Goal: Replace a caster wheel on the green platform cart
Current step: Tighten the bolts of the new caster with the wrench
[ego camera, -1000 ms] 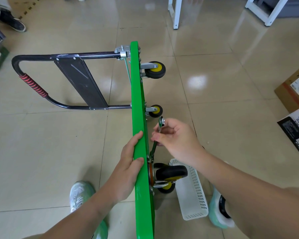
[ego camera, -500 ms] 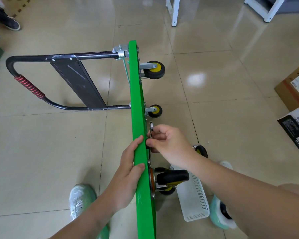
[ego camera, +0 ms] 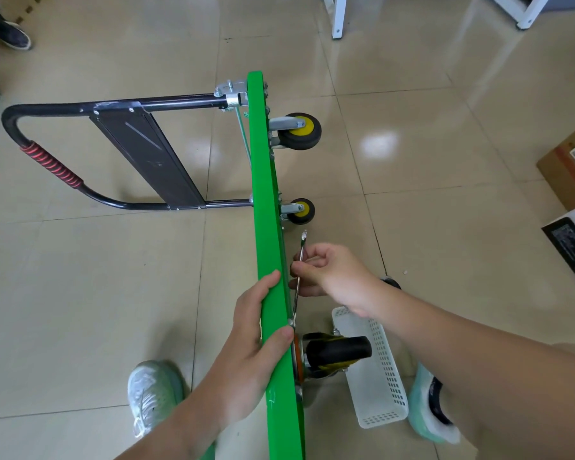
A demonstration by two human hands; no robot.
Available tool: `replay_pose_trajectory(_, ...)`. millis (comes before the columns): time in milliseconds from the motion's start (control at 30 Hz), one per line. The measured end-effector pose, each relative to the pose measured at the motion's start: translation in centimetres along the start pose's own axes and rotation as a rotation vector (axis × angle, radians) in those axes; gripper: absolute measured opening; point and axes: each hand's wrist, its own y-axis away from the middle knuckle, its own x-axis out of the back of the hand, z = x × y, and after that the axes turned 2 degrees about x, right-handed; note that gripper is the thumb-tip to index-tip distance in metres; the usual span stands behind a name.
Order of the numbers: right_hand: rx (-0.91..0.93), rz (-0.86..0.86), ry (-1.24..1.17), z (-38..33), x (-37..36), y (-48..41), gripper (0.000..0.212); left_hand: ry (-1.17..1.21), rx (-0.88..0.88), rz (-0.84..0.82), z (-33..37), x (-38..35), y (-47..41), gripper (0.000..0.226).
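Note:
The green platform cart [ego camera: 263, 180] stands on its side edge, underside facing right. My left hand [ego camera: 253, 346] grips its upper edge near me. My right hand [ego camera: 329, 273] pinches a slim metal wrench [ego camera: 300, 260] held close along the underside, its lower end near the mounting plate of the near caster wheel [ego camera: 337, 350], black with a yellow hub. Two more black and yellow casters [ego camera: 299, 131] [ego camera: 301, 211] stick out farther along. Another loose wheel [ego camera: 390, 283] lies on the floor, mostly hidden behind my right wrist.
The black folding handle [ego camera: 47, 161] with a red grip lies out to the left. A white perforated basket [ego camera: 375, 370] sits on the floor by my right foot [ego camera: 429, 410]; my left foot [ego camera: 153, 393] is left of the cart. Cardboard boxes [ego camera: 571, 180] lie at right; white table legs [ego camera: 337, 18] stand beyond.
My right hand swung the wrench's free end in close against the cart's underside, then a little away from it again. My left hand kept its grip on the edge.

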Motion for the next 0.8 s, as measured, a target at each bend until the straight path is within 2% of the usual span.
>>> replay_pose_trajectory(167, -0.181, 0.071, 0.014, 0.9, -0.1, -1.7, 0.026, -0.009, 0.014, 0.003, 0.1, 0.1, -0.1, 0.068)
replay_pose_trajectory(267, -0.207, 0.119, -0.019, 0.3, -0.1, -1.9, 0.026, -0.041, 0.017, 0.002, 0.3, 0.2, -0.1, 0.069)
replay_pose_trajectory(433, -0.027, 0.225, -0.055, -2.1, 1.0, -1.1, 0.003, -0.039, 0.026, 0.004, 0.7, 0.0, 0.2, 0.067)
replay_pose_trajectory(600, 0.163, 0.112, -0.074, -4.0, 0.1, 2.7, 0.015, -0.032, 0.029, 0.013, 0.7, -0.1, 0.1, 0.066)
replay_pose_trajectory(800, 0.317, 0.038, 0.004, -2.5, -0.6, 5.9, 0.023, -0.021, 0.028, 0.038, 0.7, -0.2, 0.1, 0.067)
